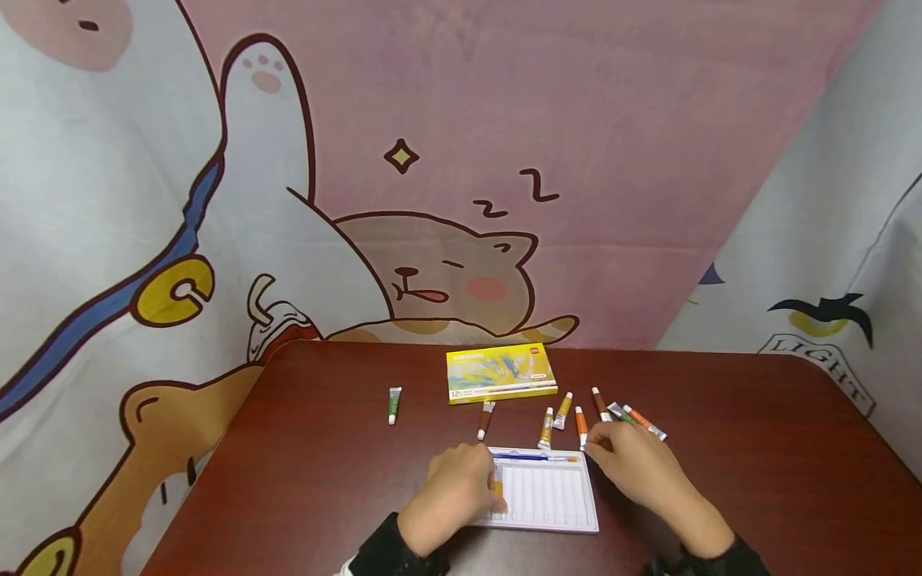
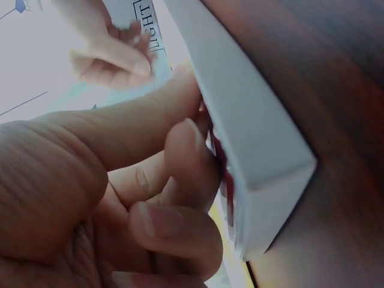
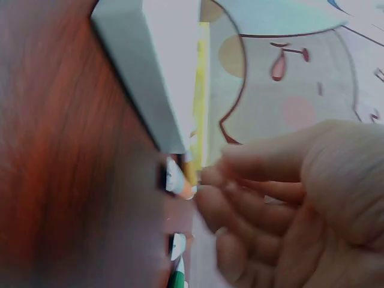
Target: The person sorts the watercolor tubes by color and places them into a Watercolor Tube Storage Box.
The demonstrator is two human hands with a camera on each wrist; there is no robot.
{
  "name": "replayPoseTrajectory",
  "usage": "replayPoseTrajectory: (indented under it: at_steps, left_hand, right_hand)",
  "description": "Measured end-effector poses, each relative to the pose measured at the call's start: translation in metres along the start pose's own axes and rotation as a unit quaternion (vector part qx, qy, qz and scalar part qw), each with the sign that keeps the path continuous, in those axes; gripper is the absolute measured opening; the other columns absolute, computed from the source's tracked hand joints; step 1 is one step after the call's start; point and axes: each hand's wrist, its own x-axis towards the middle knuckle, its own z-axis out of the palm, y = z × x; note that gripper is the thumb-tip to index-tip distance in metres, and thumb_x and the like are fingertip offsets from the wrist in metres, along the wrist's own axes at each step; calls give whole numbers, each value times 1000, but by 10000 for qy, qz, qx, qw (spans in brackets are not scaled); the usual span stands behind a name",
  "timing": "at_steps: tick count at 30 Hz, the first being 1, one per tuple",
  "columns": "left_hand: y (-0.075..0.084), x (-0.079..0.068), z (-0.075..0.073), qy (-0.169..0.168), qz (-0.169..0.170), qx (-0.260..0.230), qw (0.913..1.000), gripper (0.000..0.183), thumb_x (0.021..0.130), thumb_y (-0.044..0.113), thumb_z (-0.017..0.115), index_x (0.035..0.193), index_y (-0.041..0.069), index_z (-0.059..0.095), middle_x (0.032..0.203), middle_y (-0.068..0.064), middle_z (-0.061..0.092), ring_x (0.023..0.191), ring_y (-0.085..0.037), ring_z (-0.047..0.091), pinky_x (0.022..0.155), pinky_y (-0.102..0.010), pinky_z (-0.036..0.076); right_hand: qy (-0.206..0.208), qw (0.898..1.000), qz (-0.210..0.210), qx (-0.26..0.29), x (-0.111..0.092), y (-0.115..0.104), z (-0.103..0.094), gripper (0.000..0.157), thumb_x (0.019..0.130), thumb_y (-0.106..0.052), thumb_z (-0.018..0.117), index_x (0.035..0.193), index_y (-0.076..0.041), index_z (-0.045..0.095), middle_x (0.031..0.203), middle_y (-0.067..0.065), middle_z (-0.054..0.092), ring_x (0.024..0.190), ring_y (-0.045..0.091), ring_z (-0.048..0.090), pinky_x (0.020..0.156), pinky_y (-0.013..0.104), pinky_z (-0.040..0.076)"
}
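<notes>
My left hand (image 1: 461, 490) is over the left end of a white plastic paint tray (image 1: 555, 530), pinching a yellow-orange paint tube (image 1: 498, 486) at the slots. In the left wrist view its fingers bend at the tray's wall (image 2: 252, 120) and hide most of the tube. Just past the tray's right back corner, my right hand (image 1: 641, 464) hovers with loosely bent fingers, nothing visible in them. Nearest to it is an orange-capped paint tube (image 1: 581, 426). A blue-handled paintbrush (image 1: 526, 457) lies along the tray's back groove.
Behind the tray lies a yellow paint box (image 1: 502, 374). Several tubes are spread around, including a green one (image 1: 394, 406) at the left, a brown one (image 1: 486, 420), yellow ones (image 1: 563, 410) and an orange-red one (image 1: 644, 422) beyond my right hand. A patterned cloth hangs behind the brown table.
</notes>
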Motion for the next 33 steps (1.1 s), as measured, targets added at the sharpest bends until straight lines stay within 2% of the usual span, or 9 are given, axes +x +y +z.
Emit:
replayPoseTrajectory:
  at_steps: [2,5,9,12,16,22,27,30,33]
  left_hand:
    - [0,0,0,29,1,-10,10000,36,61,40,85,53,21,55,55,7,50,55,-13,44,48,-34,37]
    - [0,0,0,11,-27,-44,10000,37,61,40,85,53,21,54,55,7,49,54,-14,44,48,-34,36]
    - [1,0,1,-46,-87,-60,9999,37,61,39,85,53,21,54,54,7,50,55,-14,44,48,-34,36]
    - [0,0,1,-45,-84,-40,9999,37,61,40,85,52,22,54,54,7,49,55,-13,44,48,-34,37]
    - [0,0,0,-40,-51,-18,10000,37,62,41,84,53,22,54,55,7,50,56,-13,45,49,-35,37]
    - [2,0,-1,-106,-83,43,9999,36,63,41,83,55,22,55,58,7,50,57,-14,46,51,-37,39]
    - [2,-2,-1,-57,-49,-39,10000,37,64,40,83,54,22,54,57,7,49,55,-13,44,49,-36,37]
    - [2,-3,-1,20,-15,-137,9999,38,65,41,82,51,22,53,55,8,48,55,-13,43,48,-35,36]
    - [2,-5,-2,127,-59,-223,9997,40,69,45,78,50,23,51,54,8,47,54,-13,44,48,-34,36]
  right_hand:
    - [339,9974,-550,-319,11,2,2,8,79,-12,72,84,-17,69,74,-5,62,62,10,50,49,31,41]
    - [742,9842,-1316,-923,30,5,6,17,74,-5,74,89,-14,72,84,-2,64,74,13,55,53,33,48]
    - [651,9728,-1704,-1428,53,6,9,25,70,-2,74,94,-11,72,90,2,62,85,19,53,62,37,52]
    - [328,9720,-1696,-1590,64,6,9,26,70,-3,76,95,-11,72,89,4,61,85,21,51,65,38,52]
    - [-36,9713,-1654,-1710,72,7,8,24,69,-6,78,89,-18,73,82,0,58,79,20,48,60,35,50]
    - [-144,9664,-1875,-1754,77,5,4,18,65,-11,81,74,-21,71,73,-4,55,74,18,46,58,34,48]
    - [-382,9661,-1779,-1830,77,8,-1,16,68,-12,80,70,-19,65,69,-6,55,72,18,45,58,33,44]
    - [-299,9704,-1657,-1733,74,12,-4,18,70,-11,79,70,-18,62,68,-7,57,70,18,45,57,34,42]
    - [16,9762,-1520,-1544,69,15,-7,19,71,-11,79,73,-17,61,69,-7,58,69,17,47,57,34,43]
